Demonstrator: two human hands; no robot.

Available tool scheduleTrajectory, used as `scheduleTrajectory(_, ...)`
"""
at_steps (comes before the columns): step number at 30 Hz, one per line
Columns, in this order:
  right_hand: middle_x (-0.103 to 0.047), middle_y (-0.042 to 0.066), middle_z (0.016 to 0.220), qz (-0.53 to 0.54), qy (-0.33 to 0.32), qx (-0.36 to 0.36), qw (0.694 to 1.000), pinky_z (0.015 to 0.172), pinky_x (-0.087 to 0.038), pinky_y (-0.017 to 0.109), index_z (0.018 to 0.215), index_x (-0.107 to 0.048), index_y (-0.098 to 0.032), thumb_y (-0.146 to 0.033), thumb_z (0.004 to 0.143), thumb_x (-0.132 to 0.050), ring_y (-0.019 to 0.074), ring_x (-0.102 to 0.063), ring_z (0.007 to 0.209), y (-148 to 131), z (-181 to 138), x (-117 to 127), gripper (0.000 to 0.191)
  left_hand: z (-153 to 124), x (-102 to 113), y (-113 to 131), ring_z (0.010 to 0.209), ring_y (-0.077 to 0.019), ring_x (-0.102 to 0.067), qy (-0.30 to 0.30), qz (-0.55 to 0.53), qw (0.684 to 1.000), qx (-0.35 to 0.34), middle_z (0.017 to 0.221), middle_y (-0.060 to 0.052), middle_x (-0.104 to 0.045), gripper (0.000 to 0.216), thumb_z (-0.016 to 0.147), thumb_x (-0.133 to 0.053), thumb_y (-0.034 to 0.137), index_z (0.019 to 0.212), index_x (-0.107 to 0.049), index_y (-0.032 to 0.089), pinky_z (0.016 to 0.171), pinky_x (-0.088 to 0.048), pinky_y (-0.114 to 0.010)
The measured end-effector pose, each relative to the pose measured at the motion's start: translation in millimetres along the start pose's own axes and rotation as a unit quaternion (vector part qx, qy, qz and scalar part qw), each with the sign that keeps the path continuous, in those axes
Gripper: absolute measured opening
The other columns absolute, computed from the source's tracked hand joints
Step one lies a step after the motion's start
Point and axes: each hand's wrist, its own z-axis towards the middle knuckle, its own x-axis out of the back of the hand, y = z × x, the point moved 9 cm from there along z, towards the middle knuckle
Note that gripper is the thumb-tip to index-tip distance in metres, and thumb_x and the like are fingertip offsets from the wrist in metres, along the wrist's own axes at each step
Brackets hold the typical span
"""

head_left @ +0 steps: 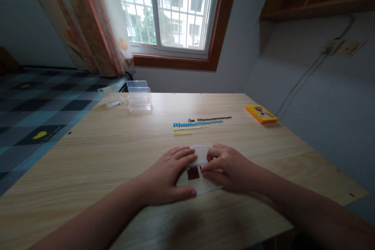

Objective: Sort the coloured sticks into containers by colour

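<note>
A clear plastic box (206,184) with its lid (200,153) tipped back lies in front of me on the wooden table. Inside it, toward the left, is a dark brown square piece (193,173). My left hand (171,172) is open along the box's left side, its fingers at the lid and its thumb apart near the front edge. Over the box's right part, my right hand (227,166) is closed in a pinch. A small dark brown piece (201,168) shows right at its fingertips. Part of the box is hidden under the right hand.
Beyond the box are rows of small brown (215,118), blue (197,124), pale (190,128) and yellow pieces (182,134). Clear plastic boxes (140,101) stand at the back left, another open container (113,97) beside them. An orange-yellow box (261,114) lies at right.
</note>
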Motion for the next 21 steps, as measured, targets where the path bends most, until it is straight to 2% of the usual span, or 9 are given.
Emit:
scheduleTrajectory(6,-0.064,0.004,0.085,0.007,0.012,-0.005,1.0,0.073,-0.038,0.031,0.089,-0.08,-0.023,-0.024,0.098,-0.064,0.0172,-0.053,0.079,1.1,-0.7,2.8,0.018,-1.4,0.7,-0.6,0.147,-0.0397,-0.043,0.015,-0.01,1.0,-0.008,0.157,-0.016,-0.049,0.084,0.081,-0.078,0.062,0.15,-0.053,0.021,0.123,-0.032,-0.059)
scheduleTrajectory(13,-0.059,0.002,0.079,-0.014,0.009,-0.005,1.0,0.068,-0.035,0.028,0.075,-0.074,-0.02,-0.024,0.097,-0.065,0.0149,-0.051,0.075,1.4,0.7,-3.5,0.024,-1.8,0.0,-0.2,0.148,-0.0397,-0.042,0.011,-0.006,1.0,-0.005,0.158,-0.017,-0.049,0.085,0.081,-0.078,0.062,0.15,-0.052,0.018,0.123,-0.032,-0.059)
scheduleTrajectory(21,-0.06,0.001,0.078,-0.019,0.015,-0.019,1.0,0.066,-0.035,0.027,0.079,-0.076,-0.021,-0.024,0.097,-0.065,0.014,-0.052,0.073,3.0,1.7,-5.1,0.021,-1.5,1.3,0.3,0.147,-0.0399,-0.043,0.018,-0.017,1.0,-0.012,0.157,-0.016,-0.05,0.083,0.082,-0.077,0.063,0.15,-0.053,0.021,0.124,-0.03,-0.06)
